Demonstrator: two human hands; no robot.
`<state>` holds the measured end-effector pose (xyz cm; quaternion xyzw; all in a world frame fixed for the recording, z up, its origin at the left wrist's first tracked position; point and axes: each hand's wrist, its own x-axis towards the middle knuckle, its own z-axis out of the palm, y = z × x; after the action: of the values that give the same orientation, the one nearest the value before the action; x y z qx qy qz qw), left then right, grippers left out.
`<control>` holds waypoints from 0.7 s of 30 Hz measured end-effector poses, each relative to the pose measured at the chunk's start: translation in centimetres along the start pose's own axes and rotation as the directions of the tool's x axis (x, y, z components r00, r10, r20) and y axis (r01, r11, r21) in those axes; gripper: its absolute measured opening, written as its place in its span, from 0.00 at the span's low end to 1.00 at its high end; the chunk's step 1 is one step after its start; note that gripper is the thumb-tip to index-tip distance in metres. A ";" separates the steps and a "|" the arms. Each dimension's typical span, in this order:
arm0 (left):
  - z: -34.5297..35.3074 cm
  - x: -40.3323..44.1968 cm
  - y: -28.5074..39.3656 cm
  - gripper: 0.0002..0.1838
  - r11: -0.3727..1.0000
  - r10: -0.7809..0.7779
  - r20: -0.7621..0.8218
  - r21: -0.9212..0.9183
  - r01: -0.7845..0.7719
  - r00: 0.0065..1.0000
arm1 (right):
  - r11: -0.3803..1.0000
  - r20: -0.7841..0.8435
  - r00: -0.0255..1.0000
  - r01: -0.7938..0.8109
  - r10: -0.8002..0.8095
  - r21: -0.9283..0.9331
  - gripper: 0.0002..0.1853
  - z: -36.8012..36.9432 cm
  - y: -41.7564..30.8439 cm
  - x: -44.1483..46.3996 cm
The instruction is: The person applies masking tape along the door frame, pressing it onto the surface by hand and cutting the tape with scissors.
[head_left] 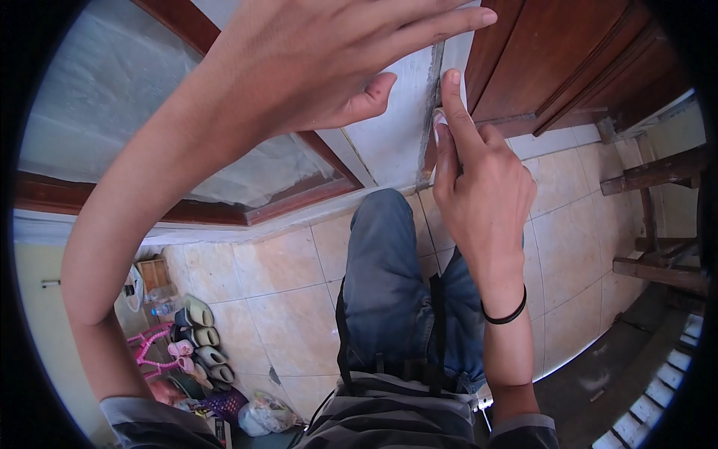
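My left hand (321, 63) is raised at the top of the head view, its fingers stretched out and its thumb bent inward. It holds nothing that I can see, and part of it runs past the upper edge. Lower and to the right, my right hand (482, 172) points its index finger up along the white wall strip (400, 127) beside the wooden door frame. Its thumb and curled fingers close on a small pale, thin thing (438, 122), mostly hidden. Whether that thing touches the wall's edge, I cannot tell. A black band (505, 314) circles my right wrist.
A brown wooden door (553, 60) stands at upper right and a wood-framed window (105, 97) at upper left. Several shoes (202, 337), a pink rack (149, 348) and a plastic bag (265, 415) lie at lower left. Wooden furniture (658, 179) stands right, on the tiled floor (277, 262).
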<state>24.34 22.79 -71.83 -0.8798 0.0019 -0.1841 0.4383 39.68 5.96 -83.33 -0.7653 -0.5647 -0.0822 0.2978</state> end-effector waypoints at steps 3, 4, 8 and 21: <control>0.0 0.2 -0.2 0.48 1.000 0.005 -0.004 0.013 -0.005 1.000 | 1.000 -0.004 1.000 0.007 -0.007 -0.002 0.31 0.1 0.0 0.2; 0.0 0.2 -0.1 0.48 1.000 0.007 -0.004 0.016 -0.007 1.000 | 1.000 -0.004 1.000 0.008 -0.008 -0.001 0.31 0.1 0.0 0.2; 0.0 0.6 0.4 0.49 0.999 0.003 0.001 0.032 -0.003 1.000 | 1.000 0.008 1.000 -0.004 0.004 -0.002 0.30 0.3 -0.1 0.4; -0.6 1.6 5.7 0.56 0.987 0.000 0.341 0.150 -0.054 0.940 | 0.901 -0.067 0.998 0.022 0.007 0.432 0.52 3.7 4.4 -2.7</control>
<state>26.55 18.50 -75.39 -0.8610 -0.0760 -0.0230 0.5023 41.97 4.98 -89.20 -0.6748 -0.5616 0.0185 0.4785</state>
